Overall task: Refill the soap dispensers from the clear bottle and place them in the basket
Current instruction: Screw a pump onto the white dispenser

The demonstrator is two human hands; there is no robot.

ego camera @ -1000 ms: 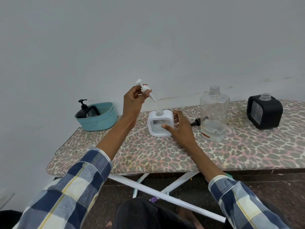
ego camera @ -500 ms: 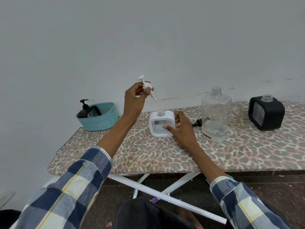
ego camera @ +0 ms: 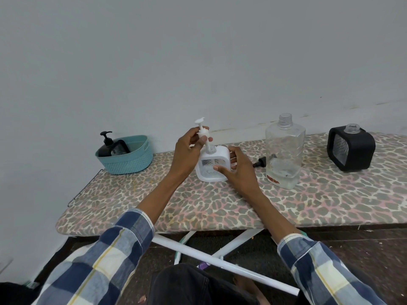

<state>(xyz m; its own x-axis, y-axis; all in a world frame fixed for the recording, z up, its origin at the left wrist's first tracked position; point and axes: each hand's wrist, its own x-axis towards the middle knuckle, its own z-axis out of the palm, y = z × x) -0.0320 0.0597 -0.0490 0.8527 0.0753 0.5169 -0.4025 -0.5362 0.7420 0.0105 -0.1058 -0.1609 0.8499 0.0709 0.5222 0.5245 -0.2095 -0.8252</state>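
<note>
While pump hangs above neck: white plastic pump head point(ego camera: 202, 132) upright, tube entering square white dispenser point(ego camera: 213, 164).
Left hand point(ego camera: 189, 148): pinches pump collar.
Right hand point(ego camera: 236, 167): grips dispenser's side.

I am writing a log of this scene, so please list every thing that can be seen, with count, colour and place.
white dispenser: 1, white, centre of board, held by right hand
white pump: 1, white, above its neck, pinched by left hand
clear bottle: 1, clear, uncapped, right of centre
black dispenser: 1, black, no pump, far right
black pump: 1, lying behind clear bottle
basket: 1, teal, left end
dispenser in basket: 1, black
ironing board: 1, leopard print
left hand: 1
right hand: 1
</note>
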